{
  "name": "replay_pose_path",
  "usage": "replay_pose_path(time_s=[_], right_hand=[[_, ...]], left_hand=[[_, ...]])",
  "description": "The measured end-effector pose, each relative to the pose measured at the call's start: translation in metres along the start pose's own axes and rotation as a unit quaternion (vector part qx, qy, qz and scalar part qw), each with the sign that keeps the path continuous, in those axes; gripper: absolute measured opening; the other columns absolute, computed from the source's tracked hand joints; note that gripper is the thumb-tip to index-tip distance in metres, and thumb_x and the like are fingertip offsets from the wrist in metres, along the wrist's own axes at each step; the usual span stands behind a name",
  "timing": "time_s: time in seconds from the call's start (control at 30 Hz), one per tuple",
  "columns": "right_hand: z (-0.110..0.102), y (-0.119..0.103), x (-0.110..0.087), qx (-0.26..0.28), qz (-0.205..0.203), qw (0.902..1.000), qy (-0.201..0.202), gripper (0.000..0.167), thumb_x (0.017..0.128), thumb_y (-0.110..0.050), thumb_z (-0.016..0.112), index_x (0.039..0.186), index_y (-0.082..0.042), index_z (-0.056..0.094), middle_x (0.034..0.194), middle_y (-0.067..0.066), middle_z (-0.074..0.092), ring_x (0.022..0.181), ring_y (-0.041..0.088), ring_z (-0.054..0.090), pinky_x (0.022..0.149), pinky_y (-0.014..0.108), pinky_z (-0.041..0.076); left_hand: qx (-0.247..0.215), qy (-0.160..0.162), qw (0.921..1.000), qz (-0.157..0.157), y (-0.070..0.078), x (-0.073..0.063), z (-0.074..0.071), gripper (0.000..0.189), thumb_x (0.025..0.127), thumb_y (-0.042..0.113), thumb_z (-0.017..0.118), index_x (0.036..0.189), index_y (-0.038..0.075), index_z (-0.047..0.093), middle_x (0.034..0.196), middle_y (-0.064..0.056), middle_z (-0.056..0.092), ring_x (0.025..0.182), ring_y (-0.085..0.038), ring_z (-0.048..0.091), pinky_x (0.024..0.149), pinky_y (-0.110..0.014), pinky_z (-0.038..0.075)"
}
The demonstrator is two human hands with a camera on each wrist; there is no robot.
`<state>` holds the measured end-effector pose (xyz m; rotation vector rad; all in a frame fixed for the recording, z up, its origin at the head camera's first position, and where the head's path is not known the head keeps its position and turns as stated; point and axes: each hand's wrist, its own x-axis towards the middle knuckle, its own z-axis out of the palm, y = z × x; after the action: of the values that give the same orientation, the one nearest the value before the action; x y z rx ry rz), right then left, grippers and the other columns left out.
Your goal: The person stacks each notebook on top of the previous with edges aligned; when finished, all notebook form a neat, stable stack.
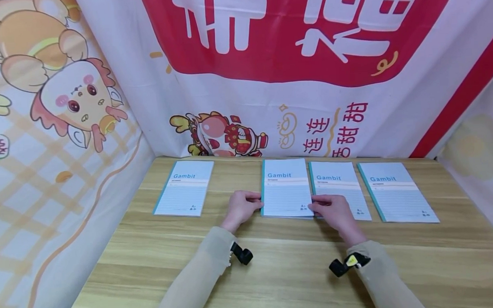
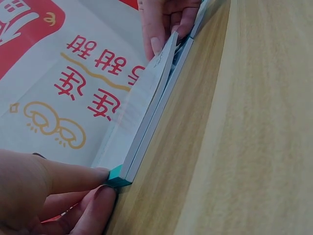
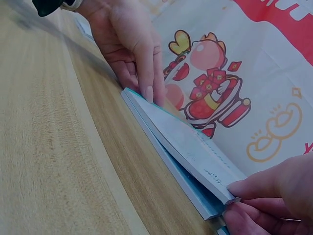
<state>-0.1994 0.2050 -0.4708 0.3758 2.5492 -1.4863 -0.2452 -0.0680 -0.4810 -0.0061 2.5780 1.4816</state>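
A pale blue "Gambit" notebook [image 1: 285, 189] lies atop another notebook [image 3: 188, 188], their edges nearly lined up. My left hand [image 1: 241, 209] holds the near corner of the green spine [image 2: 117, 175] between thumb and forefinger. At the opposite near corner, my right hand [image 1: 332, 211] pinches the upper notebook between thumb and fingers. That corner is raised, so a thin gap shows between the two in the right wrist view. Most of the lower notebook's cover is hidden.
Close by on the right lies one notebook [image 1: 337, 185], partly under my right hand, with another [image 1: 396, 192] beyond it. A further notebook [image 1: 184, 188] lies at the left. Behind the wooden table [image 1: 283, 270] hangs a printed cloth [image 1: 236, 95]; another cloth [image 1: 121, 185] borders the left.
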Motion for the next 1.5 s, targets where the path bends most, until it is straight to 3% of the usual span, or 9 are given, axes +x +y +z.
replay_pose_path(time_s=[0.5,0.83,1.17,1.5], right_hand=[[0.0011,-0.0029,0.0018,-0.051,-0.009,0.9986,0.011,0.044,0.094,-0.024,0.077,0.133,-0.007,0.066,0.110,0.010,0.069,0.093,0.022,0.066,0.079,0.033,0.058],[0.0034,-0.0019,0.0002,-0.087,-0.038,0.9954,0.018,0.043,0.093,-0.024,0.078,0.130,-0.005,0.067,0.106,0.008,0.069,0.093,0.023,0.064,0.081,0.037,0.056],[0.0058,-0.0018,-0.0011,-0.096,-0.058,0.9933,0.024,0.045,0.092,-0.020,0.078,0.132,-0.003,0.066,0.102,0.008,0.069,0.088,0.023,0.062,0.075,0.034,0.055],[0.0065,-0.0013,-0.0030,-0.095,-0.053,0.9938,0.022,0.045,0.092,-0.019,0.078,0.132,-0.004,0.066,0.103,0.008,0.068,0.089,0.023,0.061,0.075,0.034,0.054]], left_hand=[[0.009,0.000,1.0000,0.002,0.0016,-0.0006,0.0014,0.024,0.087,0.011,0.083,0.111,0.010,0.079,0.089,0.003,0.073,0.084,-0.012,0.067,0.082,-0.033,0.056],[0.008,-0.009,0.9999,-0.001,0.0038,-0.0014,-0.0004,0.024,0.089,0.010,0.081,0.112,0.011,0.078,0.091,0.003,0.073,0.086,-0.013,0.066,0.084,-0.034,0.056],[0.012,-0.006,0.9999,-0.006,0.0043,-0.0017,-0.0003,0.024,0.088,0.010,0.082,0.112,0.010,0.078,0.090,0.003,0.073,0.085,-0.012,0.067,0.084,-0.034,0.056],[0.003,-0.009,0.9999,-0.007,0.0044,-0.0037,-0.0006,0.024,0.087,0.008,0.082,0.111,0.009,0.078,0.091,0.002,0.074,0.086,-0.012,0.067,0.083,-0.033,0.057]])
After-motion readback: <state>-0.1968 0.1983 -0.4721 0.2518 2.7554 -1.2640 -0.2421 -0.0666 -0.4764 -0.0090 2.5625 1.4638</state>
